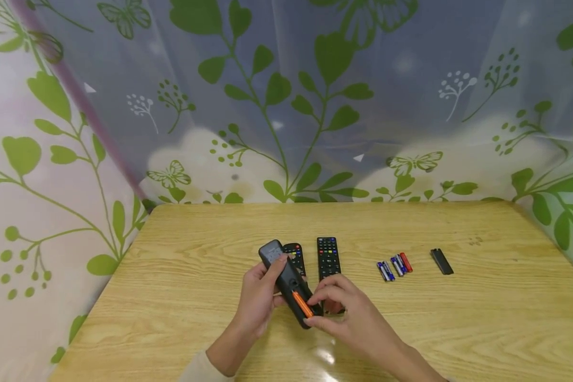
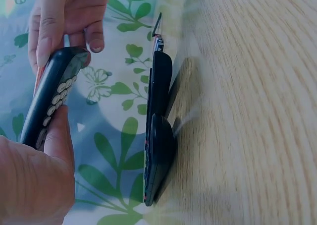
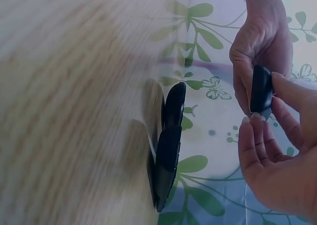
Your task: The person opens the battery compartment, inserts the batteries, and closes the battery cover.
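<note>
My left hand (image 1: 259, 297) grips a black remote control (image 1: 286, 278), tilted, with its back turned up and its battery compartment uncovered. An orange battery (image 1: 302, 304) lies in that compartment. At the lower end of the remote, my right hand (image 1: 350, 313) holds on with bent fingers, its thumb beside the battery's end. The right wrist view shows the remote's end (image 3: 261, 90) between the thumb and fingers of the right hand (image 3: 285, 170). In the left wrist view the thumb lies against the orange battery (image 2: 38, 81), and the remote's buttons face down. The compartment's far side is hidden by fingers.
Two more black remotes lie button side up on the wooden table (image 1: 172, 297): one (image 1: 294, 253) behind the held remote, another (image 1: 328, 254) to its right. Several blue-and-silver batteries (image 1: 385, 271) and a red battery (image 1: 406, 262) lie farther right, then a black battery cover (image 1: 441, 261).
</note>
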Motion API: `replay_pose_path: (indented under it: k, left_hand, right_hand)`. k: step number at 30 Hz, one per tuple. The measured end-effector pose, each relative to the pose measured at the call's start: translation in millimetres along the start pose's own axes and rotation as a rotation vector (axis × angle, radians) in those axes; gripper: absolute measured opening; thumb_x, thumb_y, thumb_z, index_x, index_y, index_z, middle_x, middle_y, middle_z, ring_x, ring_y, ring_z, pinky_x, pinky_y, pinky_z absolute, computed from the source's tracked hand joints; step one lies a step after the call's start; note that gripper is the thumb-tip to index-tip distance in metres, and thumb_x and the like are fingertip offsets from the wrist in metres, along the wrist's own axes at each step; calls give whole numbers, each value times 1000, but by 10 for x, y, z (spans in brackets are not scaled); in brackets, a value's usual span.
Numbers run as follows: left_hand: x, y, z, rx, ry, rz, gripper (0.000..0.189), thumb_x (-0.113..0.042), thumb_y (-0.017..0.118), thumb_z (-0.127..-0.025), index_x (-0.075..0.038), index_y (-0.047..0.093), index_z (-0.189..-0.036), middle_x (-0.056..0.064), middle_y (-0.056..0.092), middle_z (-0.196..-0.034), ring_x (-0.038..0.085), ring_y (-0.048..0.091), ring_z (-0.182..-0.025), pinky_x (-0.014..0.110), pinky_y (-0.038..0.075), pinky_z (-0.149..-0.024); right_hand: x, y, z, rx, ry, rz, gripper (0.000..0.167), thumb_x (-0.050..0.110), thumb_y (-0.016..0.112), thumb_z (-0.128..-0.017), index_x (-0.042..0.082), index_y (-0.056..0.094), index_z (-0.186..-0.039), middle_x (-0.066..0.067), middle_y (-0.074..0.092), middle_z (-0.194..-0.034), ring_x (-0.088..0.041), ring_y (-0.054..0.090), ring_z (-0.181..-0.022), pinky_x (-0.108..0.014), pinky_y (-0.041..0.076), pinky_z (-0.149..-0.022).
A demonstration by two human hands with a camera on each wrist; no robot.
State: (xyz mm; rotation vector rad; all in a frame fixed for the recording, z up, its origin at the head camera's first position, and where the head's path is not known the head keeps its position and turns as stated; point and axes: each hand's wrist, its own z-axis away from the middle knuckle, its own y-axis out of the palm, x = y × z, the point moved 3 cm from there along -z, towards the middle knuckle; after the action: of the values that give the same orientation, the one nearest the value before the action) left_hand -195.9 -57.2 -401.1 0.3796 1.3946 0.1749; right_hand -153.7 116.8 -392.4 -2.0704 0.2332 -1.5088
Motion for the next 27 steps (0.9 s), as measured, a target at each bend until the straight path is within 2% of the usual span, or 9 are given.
replay_pose_path:
  k: [7,10,14,18,27]
  left_hand:
    - [-1,14,14,-14,-8,4,47,-30,57,-97,10,51,-119,19,65,-98,29,69,-88,37,58,-69]
    - [-6,22,20,-12,-5,4,48,-31,58,-96,10,51,-120,17,64,-98,30,68,-90,37,58,-71]
    - [-13,30,24,-7,-3,3,52,-32,58,-96,11,48,-124,17,63,-99,30,68,-91,38,58,-73]
    - [-14,30,24,-6,-7,8,54,-31,58,-97,13,46,-127,19,62,-101,34,67,-94,38,57,-73]
    - [0,20,24,-7,-4,5,50,-31,56,-98,11,50,-126,22,62,-103,34,66,-95,38,58,-72]
  right_hand:
    - [-85,11,-8,76,204,-196,57,33,82,-75,11,54,-120,-5,54,-100,-19,54,-75,-26,52,-63]
    - [-115,17,-13,127,276,-289,62,30,81,-77,5,52,-126,-8,55,-102,-21,57,-75,-27,52,-62]
    - [-131,26,-6,185,343,-427,59,26,79,-80,-1,53,-125,-11,59,-98,-23,61,-71,-33,56,-59]
    - [-133,45,13,210,373,-526,56,21,78,-82,-5,52,-124,-14,60,-98,-25,63,-69,-37,58,-59]
    - [-124,65,49,234,390,-638,54,21,71,-89,-9,48,-128,-15,60,-98,-30,66,-82,-40,58,-72]
